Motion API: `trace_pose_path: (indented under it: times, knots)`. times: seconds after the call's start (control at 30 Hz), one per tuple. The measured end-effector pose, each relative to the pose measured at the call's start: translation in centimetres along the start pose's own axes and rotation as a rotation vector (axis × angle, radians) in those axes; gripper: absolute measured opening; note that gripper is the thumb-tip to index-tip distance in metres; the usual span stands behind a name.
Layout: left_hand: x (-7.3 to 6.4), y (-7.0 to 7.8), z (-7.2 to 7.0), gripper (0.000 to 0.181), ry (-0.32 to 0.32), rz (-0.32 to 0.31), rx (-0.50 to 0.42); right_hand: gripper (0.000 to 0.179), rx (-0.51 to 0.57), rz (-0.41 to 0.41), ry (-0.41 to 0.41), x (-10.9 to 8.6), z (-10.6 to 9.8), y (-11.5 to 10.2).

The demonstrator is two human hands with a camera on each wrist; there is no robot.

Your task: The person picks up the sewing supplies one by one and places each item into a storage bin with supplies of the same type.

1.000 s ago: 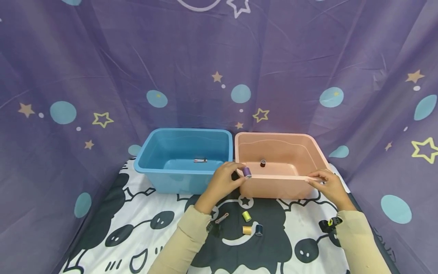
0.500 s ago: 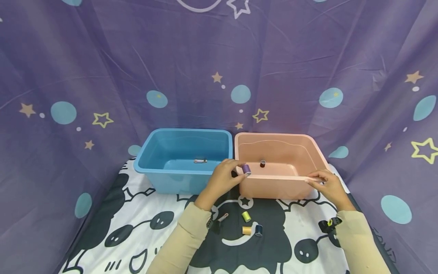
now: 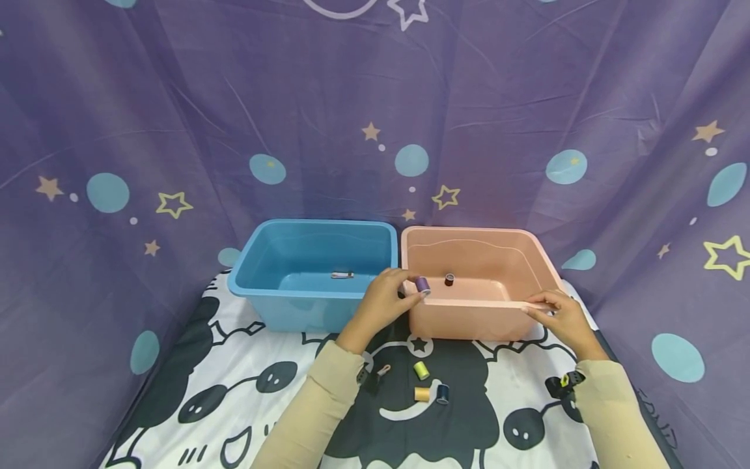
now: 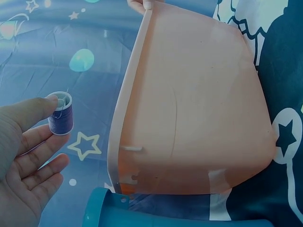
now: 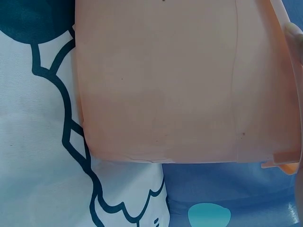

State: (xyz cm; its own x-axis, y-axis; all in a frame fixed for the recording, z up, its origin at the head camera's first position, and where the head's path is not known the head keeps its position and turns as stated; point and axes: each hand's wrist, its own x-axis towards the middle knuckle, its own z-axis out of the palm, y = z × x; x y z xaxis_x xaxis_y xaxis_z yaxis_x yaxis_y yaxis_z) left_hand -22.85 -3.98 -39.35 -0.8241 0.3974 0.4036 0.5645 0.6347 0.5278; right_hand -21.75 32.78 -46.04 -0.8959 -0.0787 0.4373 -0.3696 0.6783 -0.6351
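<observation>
My left hand [image 3: 382, 303] pinches a spool of purple thread [image 3: 422, 285] between thumb and fingers, close over the near left corner of the peach bin [image 3: 469, 322]. In the left wrist view the purple spool [image 4: 61, 113] shows its white end and a loose thread, the thumb on its top edge. My right hand [image 3: 559, 319] grips the front rim of the peach bin near its right end; in the right wrist view only a bit of that hand [image 5: 294, 35] shows at the rim. Inside the peach bin lies a dark brown thread spool [image 3: 449, 279].
Left of the peach bin stands a blue bin [image 3: 305, 311] holding a nail clipper [image 3: 342, 275]. On the patterned cloth lie a yellow-green spool [image 3: 421, 370], a golden-yellow spool [image 3: 422, 394], a navy spool [image 3: 443, 394] and a small pinkish metal item [image 3: 383, 370], partly hidden by the left wrist.
My left hand has risen slightly with the purple spool, near the peach bin's left corner. The right hand stays on the rim.
</observation>
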Motion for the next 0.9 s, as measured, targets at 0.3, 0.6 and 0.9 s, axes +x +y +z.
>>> trace_pose_path:
  times: [0.3,0.6,0.9]
  knots:
    - [0.5,-0.2,0.2,0.031,-0.016,-0.027,-0.023,0.011,-0.006,0.021,-0.009,-0.1,0.0,-0.1]
    - [1.1,-0.5,0.4,0.028,-0.022,-0.042,-0.034,0.011,0.003,0.007,-0.004,-0.1,-0.1,-0.2]
    - [1.2,-0.6,0.6,0.029,-0.028,-0.052,-0.026,0.011,0.010,0.006,0.000,0.0,0.0,-0.2]
